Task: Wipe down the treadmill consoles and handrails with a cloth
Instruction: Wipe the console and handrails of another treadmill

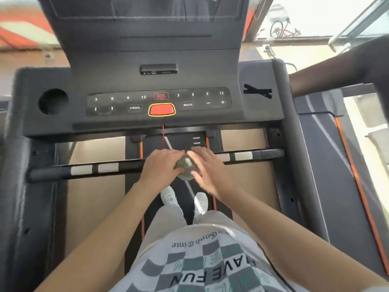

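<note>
Grey-green cloth (186, 166), bunched into a small wad, is sitting at the middle of the front crossbar handrail (265, 154), caught between the person's two hands. The left hand (163, 163) is lying over the bar from the left side, its fingers (177, 153) curling down and pressing against the left edge of the wad; the right hand (207, 165) is coming in from the right with its fingers (195, 153) only loosely bent, resting on the top and right side of the cloth, and motion blur is softening its outline, so how firmly it is gripping cannot be told. Both hands are meeting fingertip to fingertip just above the wad. One cloth is showing. On the crossbar four pale sensor plates are showing, two to the left (81, 170) of the hands and two to the right (243, 155). Beyond the bar the dark console (63, 123) is rising, carrying one button panel (159, 101) with one red key (161, 109) ringed in yellow, and one round cup hole (53, 101) at its left end. A thin red cord (163, 135) is hanging from the console's lower edge toward the hands. Below, two pale shoes (168, 196) are standing on the belt (181, 142).
</note>
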A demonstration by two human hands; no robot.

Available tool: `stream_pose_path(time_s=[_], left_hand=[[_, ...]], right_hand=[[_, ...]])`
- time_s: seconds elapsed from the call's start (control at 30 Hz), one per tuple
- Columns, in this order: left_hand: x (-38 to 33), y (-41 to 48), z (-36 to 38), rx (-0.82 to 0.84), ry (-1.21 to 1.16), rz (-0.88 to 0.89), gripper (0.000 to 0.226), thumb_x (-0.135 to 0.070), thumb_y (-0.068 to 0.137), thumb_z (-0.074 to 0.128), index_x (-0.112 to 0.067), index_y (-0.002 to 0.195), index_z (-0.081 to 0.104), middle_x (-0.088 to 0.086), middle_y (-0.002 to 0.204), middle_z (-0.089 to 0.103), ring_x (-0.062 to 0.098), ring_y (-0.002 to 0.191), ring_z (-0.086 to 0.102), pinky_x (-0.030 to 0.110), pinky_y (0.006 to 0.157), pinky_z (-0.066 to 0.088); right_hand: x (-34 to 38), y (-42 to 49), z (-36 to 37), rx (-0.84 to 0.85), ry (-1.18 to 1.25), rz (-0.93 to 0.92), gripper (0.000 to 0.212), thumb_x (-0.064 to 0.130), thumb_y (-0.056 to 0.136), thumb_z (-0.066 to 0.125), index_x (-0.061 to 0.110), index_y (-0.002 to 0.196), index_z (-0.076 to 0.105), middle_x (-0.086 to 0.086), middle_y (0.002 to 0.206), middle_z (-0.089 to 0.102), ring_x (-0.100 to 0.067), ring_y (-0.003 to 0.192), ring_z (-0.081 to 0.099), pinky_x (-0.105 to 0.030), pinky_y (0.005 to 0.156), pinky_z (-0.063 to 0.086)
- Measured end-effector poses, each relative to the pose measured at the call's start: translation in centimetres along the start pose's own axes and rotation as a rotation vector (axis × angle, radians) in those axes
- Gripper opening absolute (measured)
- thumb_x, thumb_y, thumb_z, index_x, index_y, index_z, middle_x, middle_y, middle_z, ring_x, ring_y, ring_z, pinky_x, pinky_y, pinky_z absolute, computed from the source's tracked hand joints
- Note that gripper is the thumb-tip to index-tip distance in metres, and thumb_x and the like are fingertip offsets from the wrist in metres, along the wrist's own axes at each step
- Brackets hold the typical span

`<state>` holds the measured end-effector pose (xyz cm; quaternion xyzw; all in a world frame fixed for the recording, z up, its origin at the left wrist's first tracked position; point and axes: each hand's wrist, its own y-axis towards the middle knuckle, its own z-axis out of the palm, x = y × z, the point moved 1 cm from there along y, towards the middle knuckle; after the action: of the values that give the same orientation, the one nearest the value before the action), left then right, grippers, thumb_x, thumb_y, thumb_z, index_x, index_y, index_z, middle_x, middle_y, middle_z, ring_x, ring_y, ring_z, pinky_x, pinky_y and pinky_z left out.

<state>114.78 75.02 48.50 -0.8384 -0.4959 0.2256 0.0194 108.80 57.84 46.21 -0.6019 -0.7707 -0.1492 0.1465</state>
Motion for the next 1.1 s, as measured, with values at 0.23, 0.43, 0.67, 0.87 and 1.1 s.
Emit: stream_pose_path(time_s=[0.23, 0.43, 0.67, 0.87, 1.1], left_hand=[[-1.4, 0.0, 1.4, -0.099, 0.106, 0.031, 0.054, -0.031, 0.074, 0.088, -0.016, 0.124, 0.072, 0.001, 0.107, 0.077, 0.027, 0.097, 0.071, 0.042, 0.086, 0.053], [-4.0, 1.8, 3.4, -0.112, 0.12, 0.156, 0.053, -0.031, 0.079, 0.086, -0.009, 0.125, 0.07, 0.007, 0.109, 0.077, 0.032, 0.09, 0.072, 0.044, 0.079, 0.058], [-11.1, 5.9, 5.9, -0.114, 0.113, 0.291, 0.055, -0.042, 0.087, 0.074, -0.014, 0.133, 0.065, 0.003, 0.114, 0.075, 0.03, 0.094, 0.07, 0.041, 0.078, 0.052], [-16.0, 8.9, 7.2, -0.086, 0.151, 0.314, 0.058, -0.049, 0.095, 0.062, -0.016, 0.143, 0.055, 0.005, 0.122, 0.07, 0.032, 0.105, 0.065, 0.043, 0.086, 0.05], [-18.4, 10.0, 8.7, -0.077, -0.029, 0.381, 0.051, -0.033, 0.093, 0.066, -0.012, 0.138, 0.056, 0.004, 0.12, 0.069, 0.032, 0.102, 0.063, 0.044, 0.088, 0.051]], right_hand=[[-3.0, 0.4, 0.4, 0.065, -0.252, -0.084, 0.056, 0.029, 0.081, 0.08, 0.011, 0.13, 0.06, -0.004, 0.115, 0.071, -0.025, 0.106, 0.067, -0.044, 0.111, 0.04], [-7.1, -1.9, -1.4, 0.009, -0.281, -0.042, 0.047, 0.036, 0.081, 0.078, 0.012, 0.118, 0.064, -0.002, 0.103, 0.071, -0.026, 0.094, 0.068, -0.045, 0.113, 0.036], [-13.4, -5.9, -5.1, 0.024, -0.375, 0.11, 0.048, 0.039, 0.084, 0.073, 0.015, 0.124, 0.061, -0.001, 0.113, 0.068, -0.026, 0.11, 0.062, -0.045, 0.119, 0.026], [-16.2, -8.2, -7.8, -0.012, -0.505, 0.191, 0.046, 0.035, 0.085, 0.073, 0.015, 0.125, 0.062, -0.001, 0.121, 0.067, -0.032, 0.128, 0.053, -0.054, 0.119, 0.014], [-15.6, -11.1, -8.5, -0.213, -0.451, 0.283, 0.025, 0.008, 0.083, 0.072, 0.014, 0.107, 0.071, 0.002, 0.12, 0.069, -0.03, 0.103, 0.057, -0.041, 0.086, 0.037]])
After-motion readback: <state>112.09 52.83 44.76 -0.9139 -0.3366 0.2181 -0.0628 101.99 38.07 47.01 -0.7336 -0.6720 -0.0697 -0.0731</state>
